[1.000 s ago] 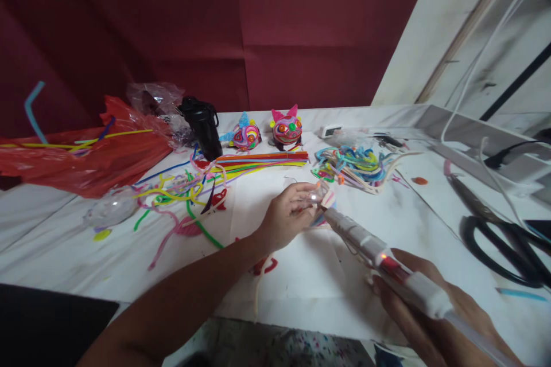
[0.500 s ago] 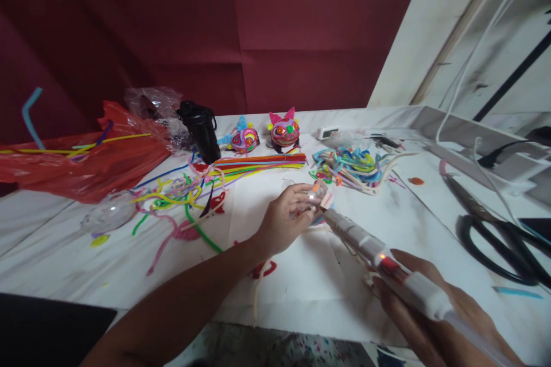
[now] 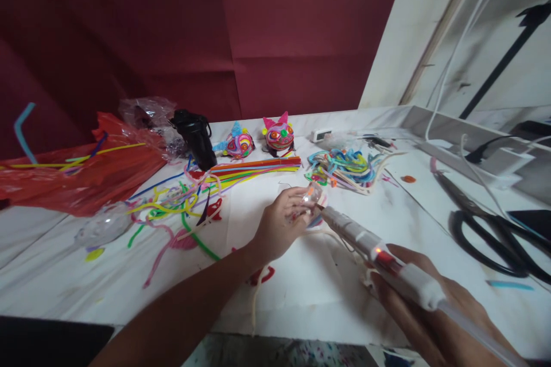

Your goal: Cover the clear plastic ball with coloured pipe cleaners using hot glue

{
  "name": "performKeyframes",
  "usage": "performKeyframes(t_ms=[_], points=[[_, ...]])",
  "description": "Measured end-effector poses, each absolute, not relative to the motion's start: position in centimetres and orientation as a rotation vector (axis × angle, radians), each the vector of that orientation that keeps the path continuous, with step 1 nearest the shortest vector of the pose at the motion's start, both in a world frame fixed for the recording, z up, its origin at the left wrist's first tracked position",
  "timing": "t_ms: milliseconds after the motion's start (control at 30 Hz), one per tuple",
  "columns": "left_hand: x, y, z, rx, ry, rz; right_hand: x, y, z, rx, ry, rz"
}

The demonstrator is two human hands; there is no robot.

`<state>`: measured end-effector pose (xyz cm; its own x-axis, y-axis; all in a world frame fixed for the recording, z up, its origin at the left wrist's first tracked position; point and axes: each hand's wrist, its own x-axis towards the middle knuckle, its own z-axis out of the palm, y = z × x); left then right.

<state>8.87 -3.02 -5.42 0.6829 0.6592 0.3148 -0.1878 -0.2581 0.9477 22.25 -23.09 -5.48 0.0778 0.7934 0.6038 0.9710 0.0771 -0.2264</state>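
Observation:
My left hand [image 3: 279, 221] is closed around a small clear plastic shell [image 3: 311, 194], which has a bit of orange on it. Pink and blue strands show just behind the shell, partly covered by it. In my right hand [image 3: 426, 292] is a white hot glue gun [image 3: 355, 235], its orange light glowing and a glue stick coming out at the back. The gun's dark nozzle points at the shell and is at its edge; whether they touch I cannot tell. A pale strand hangs below my left wrist, by a red curled pipe cleaner [image 3: 263, 276].
Loose pipe cleaners [image 3: 172, 206] and another clear shell [image 3: 103, 225] lie left. Behind are a black bottle [image 3: 196, 137], two decorated heads [image 3: 279, 135], straight pipe cleaners [image 3: 258, 166] and a coiled bundle [image 3: 344, 166]. Scissors [image 3: 491, 223] and a power strip [image 3: 495, 169] are right.
The whole view has shifted slightly, with the table things now a little further left. Both hands keep their hold, with the glue gun still at the clear shell.

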Motion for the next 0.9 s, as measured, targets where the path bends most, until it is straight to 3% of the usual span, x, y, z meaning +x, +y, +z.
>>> performKeyframes(t_ms=[900], points=[[8.60, -2.60, -6.18, 1.718, 0.375, 0.821, 22.02, -23.32, -4.84, -1.750, -1.695, -0.328]])
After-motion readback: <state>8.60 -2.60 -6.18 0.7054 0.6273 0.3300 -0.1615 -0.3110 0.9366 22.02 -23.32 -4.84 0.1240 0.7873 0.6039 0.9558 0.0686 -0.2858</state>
